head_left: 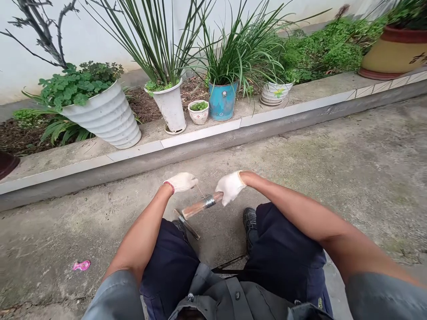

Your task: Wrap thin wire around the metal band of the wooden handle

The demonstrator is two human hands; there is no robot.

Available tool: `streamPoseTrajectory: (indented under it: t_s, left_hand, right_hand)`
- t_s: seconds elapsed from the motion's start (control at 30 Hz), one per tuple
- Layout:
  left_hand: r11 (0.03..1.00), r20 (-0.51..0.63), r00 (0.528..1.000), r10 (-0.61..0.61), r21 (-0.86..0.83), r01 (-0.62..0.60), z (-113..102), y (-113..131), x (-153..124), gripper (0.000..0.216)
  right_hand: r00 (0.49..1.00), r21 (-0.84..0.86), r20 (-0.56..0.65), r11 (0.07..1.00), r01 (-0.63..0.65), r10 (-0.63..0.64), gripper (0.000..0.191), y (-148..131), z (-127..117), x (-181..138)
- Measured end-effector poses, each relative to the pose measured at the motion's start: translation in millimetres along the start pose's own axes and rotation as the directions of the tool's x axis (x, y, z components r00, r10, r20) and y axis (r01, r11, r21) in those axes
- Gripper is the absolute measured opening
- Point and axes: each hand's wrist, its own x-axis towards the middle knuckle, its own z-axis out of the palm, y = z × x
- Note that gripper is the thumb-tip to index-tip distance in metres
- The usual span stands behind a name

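Note:
Wearing a white knit glove, my right hand (230,187) is closed round the far end of a short wooden stick (193,209). A coil of silvery wire (209,201) is wound about the stick, close to that hand. From the coil a thin loose strand (200,190) rises to my left hand (183,182), gloved as well, whose fingertips are pinched on it. Under the stick's near end, a second thin stick or bar (187,225) lies on the concrete by my left shoe; its kind is unclear.
Ahead runs a low tiled ledge (200,137). On it stand a ribbed white pot (106,118), a tall white pot (170,109), a small pot (199,114), a blue bucket (223,102) and others. A pink item (82,265) lies on the concrete at left.

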Motion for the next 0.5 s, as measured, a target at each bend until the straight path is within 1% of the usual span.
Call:
streamPoseTrajectory:
  t_s: [0.03,0.07,0.1,0.13,0.2,0.3,0.4,0.47,0.5]
  left_hand:
    - [1.0,0.008,1.0,-0.006,0.028,0.006,-0.1,3.5,-0.3,0.049]
    - [0.999,0.022,1.0,-0.01,0.051,0.009,-0.1,7.8,-0.7,0.049]
    - [0.998,0.043,0.999,-0.006,0.066,0.003,0.0,12.8,-1.4,0.048]
    - [0.998,0.065,0.998,0.006,0.069,-0.01,0.1,18.0,-2.2,0.047]
    - [0.998,0.1,0.995,0.017,0.055,-0.023,0.5,28.0,-3.4,0.048]
    - [1.0,0.097,0.995,-0.002,0.021,0.0,1.7,37.3,-2.9,0.046]
    - [1.0,0.076,0.997,0.007,-0.014,-0.006,3.1,36.7,0.3,0.045]
    - [0.998,0.075,0.997,0.002,-0.063,0.003,3.1,31.7,2.3,0.047]
    - [0.996,0.072,0.997,-0.005,-0.091,0.012,2.7,28.3,2.9,0.048]
  right_hand:
    - [0.997,-0.122,-0.027,0.99,-0.07,0.067,0.033,0.5,3.0,9.5]
    - [0.987,-0.227,-0.082,0.962,-0.151,0.136,0.027,2.0,4.2,18.5]
    - [0.969,-0.297,-0.149,0.926,-0.233,0.196,0.024,4.5,3.6,26.2]
    - [0.947,-0.324,-0.208,0.896,-0.303,0.245,0.024,7.8,1.1,32.3]
    - [0.907,-0.293,-0.282,0.871,-0.393,0.314,0.03,15.8,-8.0,38.9]
    - [0.876,-0.218,-0.342,0.878,-0.427,0.341,0.037,26.2,-25.4,37.2]
    - [0.835,-0.155,-0.438,0.887,-0.435,0.333,0.042,28.8,-37.7,27.2]
    - [0.806,-0.118,-0.519,0.909,-0.399,0.286,0.047,26.0,-41.1,17.1]
    - [0.796,-0.093,-0.555,0.932,-0.351,0.244,0.049,23.5,-41.4,10.9]
